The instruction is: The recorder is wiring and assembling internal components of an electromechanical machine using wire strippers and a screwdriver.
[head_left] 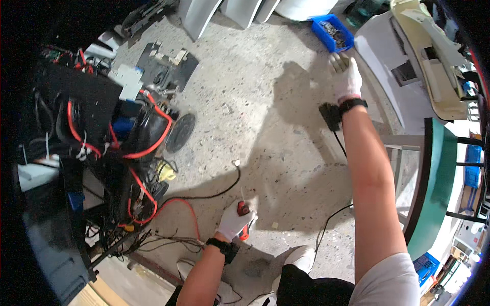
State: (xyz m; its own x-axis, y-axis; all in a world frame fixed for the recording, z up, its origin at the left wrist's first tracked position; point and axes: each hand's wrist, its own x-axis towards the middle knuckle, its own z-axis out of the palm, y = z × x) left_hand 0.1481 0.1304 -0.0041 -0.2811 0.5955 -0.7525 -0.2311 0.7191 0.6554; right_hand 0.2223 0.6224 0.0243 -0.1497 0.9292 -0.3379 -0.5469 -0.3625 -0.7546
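Observation:
My left hand (234,222), in a white glove, is low in the middle of the view and closed around a red-and-black handled tool (244,208). Its working end is too small to make out. Farther off to the right, my right hand (345,75), also gloved, reaches out with fingers extended and nothing visible in it. Just beyond those fingertips is a blue plastic bin (341,48) with small metal-looking parts inside. Both wrists wear black bands, and a black device (331,116) with a cable shows beside my right wrist.
Open equipment (76,112) with red and black cables fills the left. A black cable (217,194) with a pale end lies on the speckled floor (229,112). Dark panel with parts (171,69) lies beyond. White panels and a cream tray (439,81) are at right, near a green-topped surface (436,188).

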